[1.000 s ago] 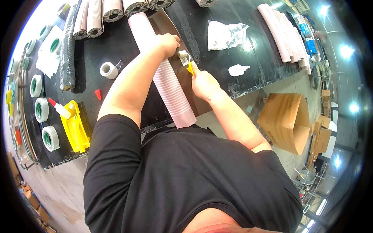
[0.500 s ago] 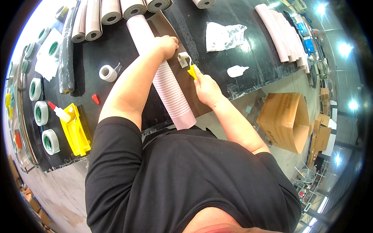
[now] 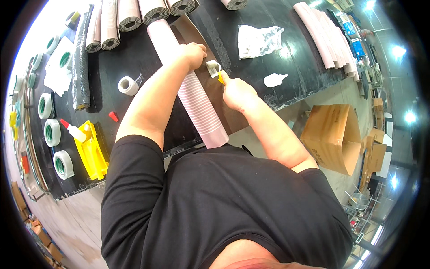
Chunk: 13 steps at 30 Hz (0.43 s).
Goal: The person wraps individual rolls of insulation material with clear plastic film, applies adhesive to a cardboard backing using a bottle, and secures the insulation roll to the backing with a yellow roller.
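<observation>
A pink striped rolled mat lies lengthwise in front of me, its loose brown flap spread out on the right side. My left hand is on the roll, fingers bent over onto the flap. In my right hand is a small paint roller with a yellow handle, closed in the fist. The white head of that roller is over a small pale label on the flap and partly covers it.
Mat rolls line the far edge, with more pink rolls at right. A plastic bag, a white bottle, a yellow tray, a glue bottle and several tape rolls lie about. A cardboard box stands right.
My right hand has turned and shifted slightly, bringing the paint roller's head lower over the label. My left hand stays on the rolled mat; the whole view has shifted a little.
</observation>
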Available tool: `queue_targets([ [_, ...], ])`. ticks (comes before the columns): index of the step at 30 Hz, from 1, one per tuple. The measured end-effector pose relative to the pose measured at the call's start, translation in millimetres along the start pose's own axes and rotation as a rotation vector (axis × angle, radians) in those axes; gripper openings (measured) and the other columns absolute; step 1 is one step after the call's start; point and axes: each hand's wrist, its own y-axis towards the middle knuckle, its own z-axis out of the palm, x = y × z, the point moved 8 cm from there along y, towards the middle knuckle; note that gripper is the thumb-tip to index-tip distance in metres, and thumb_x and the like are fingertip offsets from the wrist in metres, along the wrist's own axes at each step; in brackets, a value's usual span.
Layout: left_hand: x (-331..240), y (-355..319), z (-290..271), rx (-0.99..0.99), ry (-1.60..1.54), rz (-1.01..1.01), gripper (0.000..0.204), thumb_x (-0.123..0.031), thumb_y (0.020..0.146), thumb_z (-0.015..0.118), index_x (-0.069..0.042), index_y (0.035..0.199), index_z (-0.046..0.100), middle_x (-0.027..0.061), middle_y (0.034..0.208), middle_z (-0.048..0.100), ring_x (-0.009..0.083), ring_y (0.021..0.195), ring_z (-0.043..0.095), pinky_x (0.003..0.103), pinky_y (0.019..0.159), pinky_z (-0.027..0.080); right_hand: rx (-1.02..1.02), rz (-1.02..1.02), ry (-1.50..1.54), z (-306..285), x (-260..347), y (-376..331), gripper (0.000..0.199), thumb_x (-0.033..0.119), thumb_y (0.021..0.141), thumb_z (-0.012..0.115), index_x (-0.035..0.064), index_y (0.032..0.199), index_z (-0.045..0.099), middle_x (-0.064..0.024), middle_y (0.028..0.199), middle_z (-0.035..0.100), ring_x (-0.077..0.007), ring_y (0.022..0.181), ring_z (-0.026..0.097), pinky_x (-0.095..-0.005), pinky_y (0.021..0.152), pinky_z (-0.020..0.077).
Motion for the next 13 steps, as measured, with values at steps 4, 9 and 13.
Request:
queue_targets([
  [4, 5.5, 7.5, 9.3, 0.000, -0.016, -0.001, 0.042, -0.005, 0.090, 0.058, -0.020, 0.127, 0.070, -0.0056, 0.143, 0.057, 0.0190, 0.134, 0.052, 0.036, 0.111, 0.044, 0.047, -0.026, -0.025, -1.6, 0.5, 1.9, 0.053, 0.022, 0.104, 0.039, 0.0131, 0.156, 0.035, -0.0225, 0.120, 0.067, -0.0358, 0.114, 0.065, -0.0467, 0.096, 0.0520],
  [9, 22.7, 33.7, 31.7, -0.023, -0.152, -0.067, 0.037, -0.007, 0.090, 0.058, -0.020, 0.123, 0.071, -0.0065, 0.139, 0.059, 0.0183, 0.132, 0.053, 0.036, 0.109, 0.046, -0.174, -0.167, 0.422, 21.6, -39.3, 8.3, 0.059, 0.022, 0.101, 0.047, 0.0133, 0.157, 0.034, -0.0254, 0.123, 0.065, -0.0387, 0.113, 0.065, -0.0482, 0.098, 0.0494],
  [13, 20.5, 30.9, 28.9, -0.018, -0.115, -0.081, 0.036, -0.011, 0.090, 0.061, -0.022, 0.122, 0.071, -0.0077, 0.140, 0.057, 0.0179, 0.133, 0.052, 0.036, 0.108, 0.046, -0.132, -0.122, 0.279, 13.7, -27.5, -13.9, 0.063, 0.028, 0.101, 0.052, 0.0149, 0.159, 0.030, -0.0286, 0.130, 0.061, -0.0387, 0.119, 0.062, -0.0446, 0.105, 0.0453],
])
